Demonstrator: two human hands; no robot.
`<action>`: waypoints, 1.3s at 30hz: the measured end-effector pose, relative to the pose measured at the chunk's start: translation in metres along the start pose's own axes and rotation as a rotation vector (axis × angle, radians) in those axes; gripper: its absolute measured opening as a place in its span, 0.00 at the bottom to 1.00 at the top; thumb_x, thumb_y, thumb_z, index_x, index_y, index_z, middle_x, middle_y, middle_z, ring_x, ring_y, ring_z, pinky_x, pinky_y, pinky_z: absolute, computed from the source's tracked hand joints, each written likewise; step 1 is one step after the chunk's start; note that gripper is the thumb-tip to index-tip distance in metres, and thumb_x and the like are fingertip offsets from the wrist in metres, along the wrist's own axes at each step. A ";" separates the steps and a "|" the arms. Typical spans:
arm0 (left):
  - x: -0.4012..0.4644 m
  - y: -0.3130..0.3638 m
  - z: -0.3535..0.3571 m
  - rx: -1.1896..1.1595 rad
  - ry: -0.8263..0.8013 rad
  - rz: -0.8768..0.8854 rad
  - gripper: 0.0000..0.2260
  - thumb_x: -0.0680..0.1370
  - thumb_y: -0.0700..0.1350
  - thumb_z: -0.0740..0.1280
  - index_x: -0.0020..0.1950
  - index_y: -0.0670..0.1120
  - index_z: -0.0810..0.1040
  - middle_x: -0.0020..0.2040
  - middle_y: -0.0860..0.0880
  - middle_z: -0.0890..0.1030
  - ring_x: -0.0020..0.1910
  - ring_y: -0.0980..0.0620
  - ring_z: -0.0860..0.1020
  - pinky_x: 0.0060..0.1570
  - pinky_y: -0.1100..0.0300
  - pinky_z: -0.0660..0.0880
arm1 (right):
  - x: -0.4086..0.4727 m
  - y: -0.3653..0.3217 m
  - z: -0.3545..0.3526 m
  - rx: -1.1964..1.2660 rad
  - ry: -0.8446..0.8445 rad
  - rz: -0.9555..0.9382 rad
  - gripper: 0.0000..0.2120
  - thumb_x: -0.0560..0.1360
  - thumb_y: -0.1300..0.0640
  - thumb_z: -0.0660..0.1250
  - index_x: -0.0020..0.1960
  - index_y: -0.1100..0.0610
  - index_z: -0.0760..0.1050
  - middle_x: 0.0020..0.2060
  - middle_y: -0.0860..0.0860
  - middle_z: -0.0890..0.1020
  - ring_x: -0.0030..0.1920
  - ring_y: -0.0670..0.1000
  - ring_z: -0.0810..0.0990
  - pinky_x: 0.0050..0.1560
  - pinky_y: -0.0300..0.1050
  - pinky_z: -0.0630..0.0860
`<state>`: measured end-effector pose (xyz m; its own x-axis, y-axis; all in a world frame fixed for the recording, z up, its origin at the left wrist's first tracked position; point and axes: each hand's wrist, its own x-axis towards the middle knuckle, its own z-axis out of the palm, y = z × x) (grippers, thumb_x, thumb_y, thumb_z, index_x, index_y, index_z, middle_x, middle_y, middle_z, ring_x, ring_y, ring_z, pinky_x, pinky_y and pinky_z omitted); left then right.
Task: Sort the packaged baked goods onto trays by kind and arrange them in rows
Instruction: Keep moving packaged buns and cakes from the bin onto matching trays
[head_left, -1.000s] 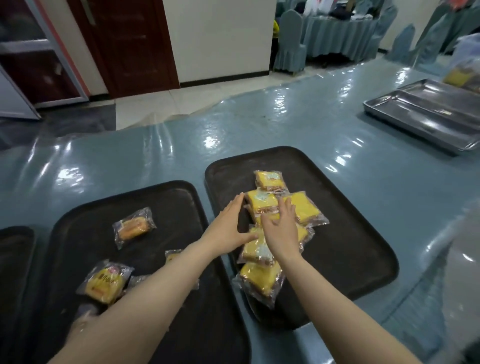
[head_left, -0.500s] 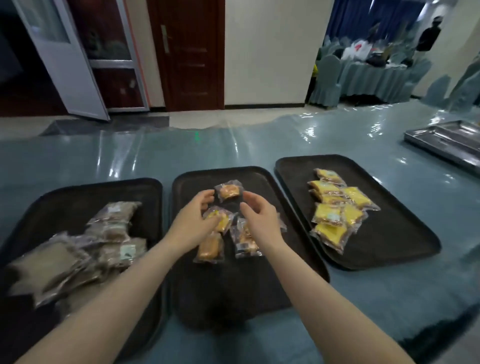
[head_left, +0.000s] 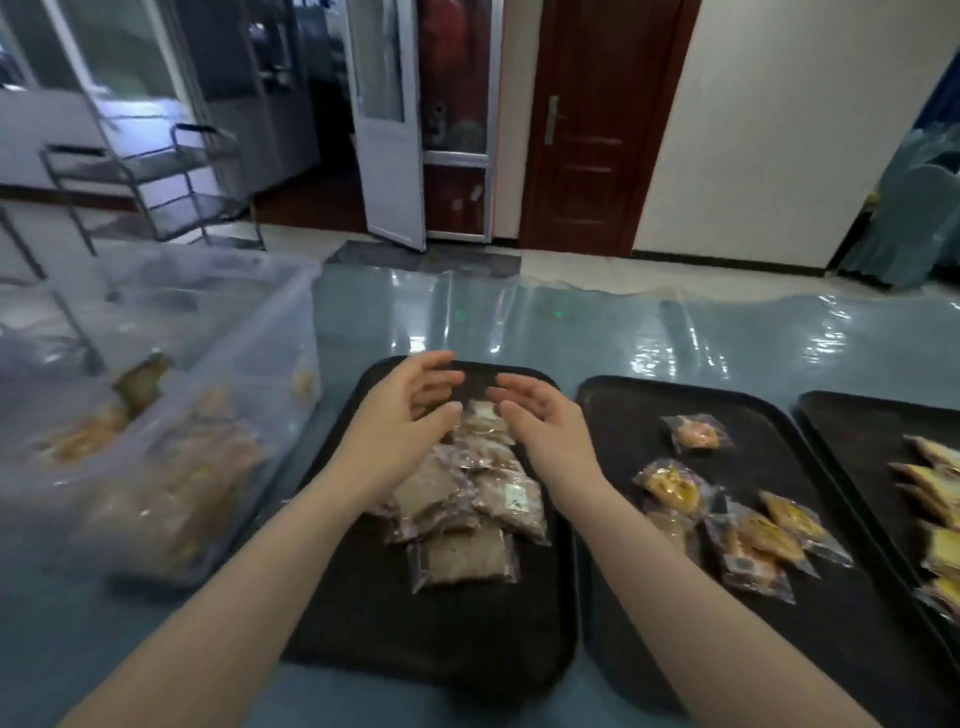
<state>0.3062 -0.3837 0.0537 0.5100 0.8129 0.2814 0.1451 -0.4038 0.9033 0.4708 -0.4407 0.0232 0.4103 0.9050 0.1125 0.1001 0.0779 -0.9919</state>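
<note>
Three black trays lie side by side on the blue table. The left tray carries a heap of brown packaged cakes. My left hand and my right hand hover over the far end of that heap, fingers spread, one on each side of the topmost brown packet; neither holds anything. The middle tray holds several orange pastries in clear wrappers. The right tray shows yellow cake packets at the frame's edge.
A clear plastic bin with more packaged goods stands at the left, close to the left tray. Beyond the table are a metal trolley, a white glazed door and a brown wooden door.
My view and both hands have swung left, from the yellow cakes on the right tray, across the orange pastries on the middle tray, to the brown packets on the left tray.
</note>
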 end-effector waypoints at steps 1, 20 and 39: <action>-0.002 0.000 -0.018 -0.003 0.031 0.006 0.21 0.76 0.38 0.67 0.59 0.61 0.70 0.57 0.57 0.79 0.58 0.61 0.77 0.58 0.63 0.73 | 0.006 -0.002 0.018 0.008 -0.028 -0.008 0.13 0.77 0.63 0.65 0.57 0.50 0.77 0.51 0.45 0.84 0.52 0.41 0.81 0.51 0.37 0.76; 0.008 -0.096 -0.368 0.261 0.089 -0.035 0.18 0.77 0.40 0.67 0.65 0.53 0.71 0.59 0.54 0.78 0.59 0.58 0.76 0.63 0.56 0.71 | 0.067 -0.051 0.324 0.019 -0.238 -0.126 0.13 0.76 0.67 0.65 0.53 0.50 0.78 0.47 0.47 0.84 0.49 0.45 0.82 0.46 0.36 0.77; 0.015 -0.190 -0.475 1.076 -0.153 -0.110 0.24 0.77 0.56 0.63 0.72 0.57 0.64 0.67 0.51 0.74 0.66 0.51 0.72 0.74 0.53 0.47 | 0.131 0.015 0.462 -1.646 -1.187 0.058 0.12 0.77 0.62 0.63 0.59 0.59 0.78 0.55 0.54 0.80 0.51 0.54 0.78 0.43 0.42 0.73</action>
<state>-0.1168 -0.0950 0.0402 0.5381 0.8361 0.1065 0.8238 -0.5484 0.1438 0.1077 -0.1275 -0.0041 -0.1663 0.7180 -0.6759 0.9557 0.2863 0.0689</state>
